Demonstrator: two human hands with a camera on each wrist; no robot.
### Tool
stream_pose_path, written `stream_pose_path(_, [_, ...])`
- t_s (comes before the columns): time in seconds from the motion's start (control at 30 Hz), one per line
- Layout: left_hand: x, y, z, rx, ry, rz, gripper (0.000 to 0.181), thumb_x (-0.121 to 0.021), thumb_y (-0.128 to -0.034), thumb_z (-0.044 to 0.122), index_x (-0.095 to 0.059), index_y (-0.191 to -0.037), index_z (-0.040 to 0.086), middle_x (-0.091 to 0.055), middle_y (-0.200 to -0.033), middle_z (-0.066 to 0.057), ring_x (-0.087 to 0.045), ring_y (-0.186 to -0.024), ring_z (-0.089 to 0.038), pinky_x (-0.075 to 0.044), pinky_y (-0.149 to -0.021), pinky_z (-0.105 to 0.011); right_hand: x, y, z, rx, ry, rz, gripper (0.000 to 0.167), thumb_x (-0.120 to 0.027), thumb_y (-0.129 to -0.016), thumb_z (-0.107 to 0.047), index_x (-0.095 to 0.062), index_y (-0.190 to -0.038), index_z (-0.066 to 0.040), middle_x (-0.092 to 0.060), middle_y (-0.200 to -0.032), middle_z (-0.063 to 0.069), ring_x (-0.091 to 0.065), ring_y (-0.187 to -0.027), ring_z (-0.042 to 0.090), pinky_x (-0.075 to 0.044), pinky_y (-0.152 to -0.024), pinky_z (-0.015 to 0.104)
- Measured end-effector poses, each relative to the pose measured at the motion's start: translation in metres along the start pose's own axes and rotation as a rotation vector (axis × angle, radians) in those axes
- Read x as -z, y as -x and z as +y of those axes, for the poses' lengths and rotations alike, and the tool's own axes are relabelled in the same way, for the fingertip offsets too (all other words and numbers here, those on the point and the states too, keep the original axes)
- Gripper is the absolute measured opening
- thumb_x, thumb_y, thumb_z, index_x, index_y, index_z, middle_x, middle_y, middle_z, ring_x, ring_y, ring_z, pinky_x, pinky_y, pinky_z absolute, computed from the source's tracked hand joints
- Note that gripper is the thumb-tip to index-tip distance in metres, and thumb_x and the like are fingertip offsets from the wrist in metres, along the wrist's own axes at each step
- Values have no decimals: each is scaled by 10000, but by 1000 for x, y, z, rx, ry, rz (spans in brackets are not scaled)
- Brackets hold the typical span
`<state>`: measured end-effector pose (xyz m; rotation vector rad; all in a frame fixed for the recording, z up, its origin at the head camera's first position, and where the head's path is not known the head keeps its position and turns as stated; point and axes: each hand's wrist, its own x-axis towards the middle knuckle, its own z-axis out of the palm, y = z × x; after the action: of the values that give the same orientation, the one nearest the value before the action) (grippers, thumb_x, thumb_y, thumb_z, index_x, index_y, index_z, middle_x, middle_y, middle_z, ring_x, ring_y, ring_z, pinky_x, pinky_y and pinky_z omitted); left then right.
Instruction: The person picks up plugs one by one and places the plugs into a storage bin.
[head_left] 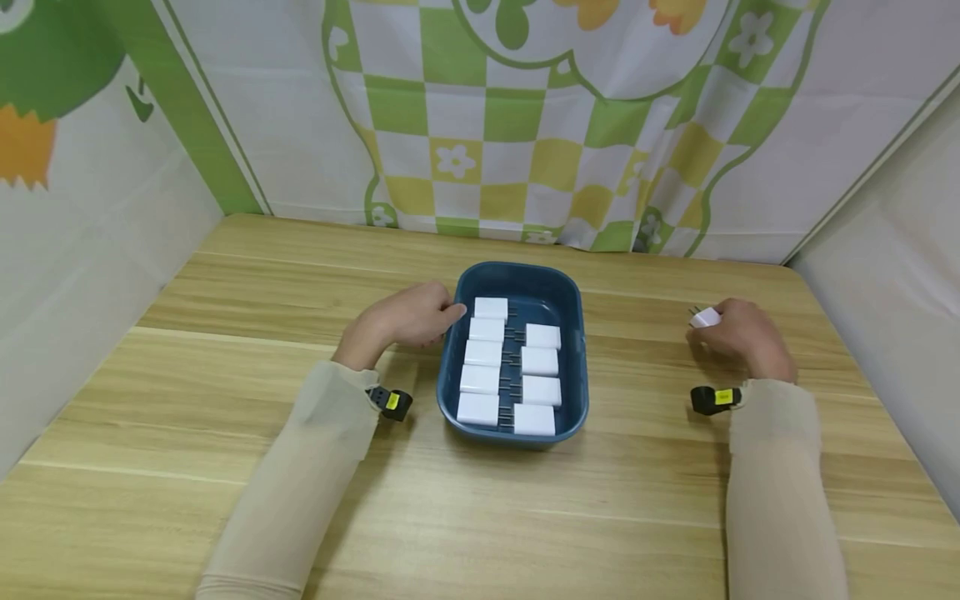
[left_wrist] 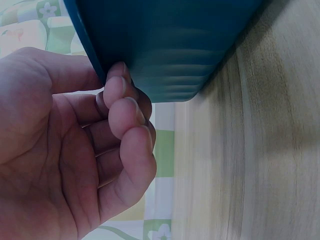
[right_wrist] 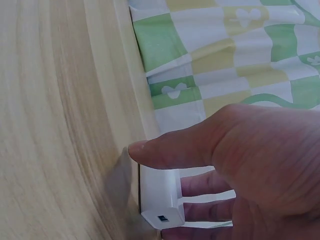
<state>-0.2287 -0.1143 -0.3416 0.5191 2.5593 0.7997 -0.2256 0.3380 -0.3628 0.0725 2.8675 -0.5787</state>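
Note:
A dark blue plastic tray (head_left: 555,292) holds several white charger plugs (head_left: 482,353) in two columns, their metal prongs pointing toward the middle. At its left side, my left hand (head_left: 412,317) pinches the rim between thumb and curled fingers; the left wrist view shows the fingertips against the tray's outer wall (left_wrist: 165,45). Off to the right, my right hand (head_left: 746,333) holds one white charger plug (head_left: 706,317) between thumb and fingers. Its prongs face away to the left, and the right wrist view shows a USB port in the end of this plug (right_wrist: 162,210).
The wooden table (head_left: 360,517) extends around the tray on all sides. A green, yellow and white checkered curtain (head_left: 517,117) hangs along the back edge, with white cloth at both sides. Each wrist wears a small black camera (head_left: 712,400).

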Motion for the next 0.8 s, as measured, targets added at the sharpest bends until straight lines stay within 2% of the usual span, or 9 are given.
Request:
stream_pose_path(0.4, [0, 0, 1, -3, -11, -1, 461, -434, -1098, 249, -575, -695, 74, -476, -537, -4, -442, -466, -132, -380, -501, -274, -3, -4, 3, 5, 65, 25, 448, -646, -909, -285, -612, -1046, 141, -592, -914, 266, -542, -791, 362, -438, -622, 368])
stream_pose_path(0.57, [1, 0, 1, -5, -11, -1, 461, -436, -1097, 246, -592, -706, 56, -484, -541, -9, -449, -469, -135, -386, -503, -277, -5, -5, 3, 14, 88, 34, 468, -610, -920, -279, -618, -1108, 150, -577, -977, 315, -515, -848, 404, -444, -687, 438])
stream_pose_path(0.8, [1, 0, -1, -12, -4, -1, 451, -436, -1097, 240, -610, -732, 39, -488, -546, -12, -452, -473, -138, -382, -504, -279, -6, -4, 1, 4, 51, 39, 488, -613, -926, -246, -596, -1174, 173, -596, -1063, 338, -543, -872, 400, -470, -738, 479])
